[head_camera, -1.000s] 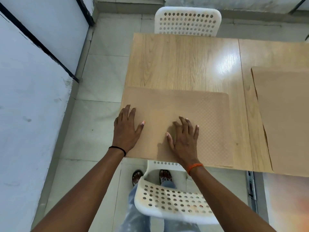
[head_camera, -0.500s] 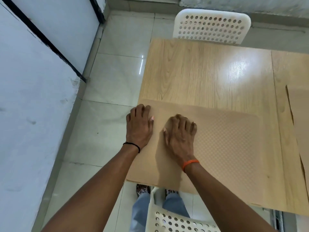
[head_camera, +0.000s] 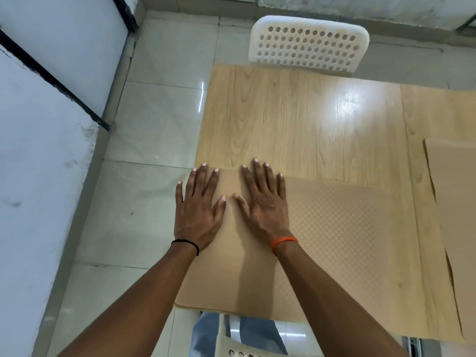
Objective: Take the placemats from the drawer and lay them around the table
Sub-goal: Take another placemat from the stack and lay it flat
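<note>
A tan textured placemat (head_camera: 334, 243) lies flat at the near left corner of the light wooden table (head_camera: 296, 119). Both my hands rest palm down on its left part with fingers spread. My left hand (head_camera: 199, 210) sits at the mat's left edge, partly over the table's side. My right hand (head_camera: 265, 202) lies just to its right, fingertips reaching past the mat's far edge onto bare wood. A second tan placemat (head_camera: 453, 207) lies at the right edge of the view, partly cut off.
A white perforated chair (head_camera: 309, 45) stands at the table's far side. Another white chair (head_camera: 247, 343) is under the near edge, by my legs. A pale wall with black trim (head_camera: 51, 81) runs close on the left, with tiled floor (head_camera: 154, 140) between.
My hands slid forward along the mat from its near part toward its far left corner, and the fingers went from curled to spread flat. The view shifted left and nearer.
</note>
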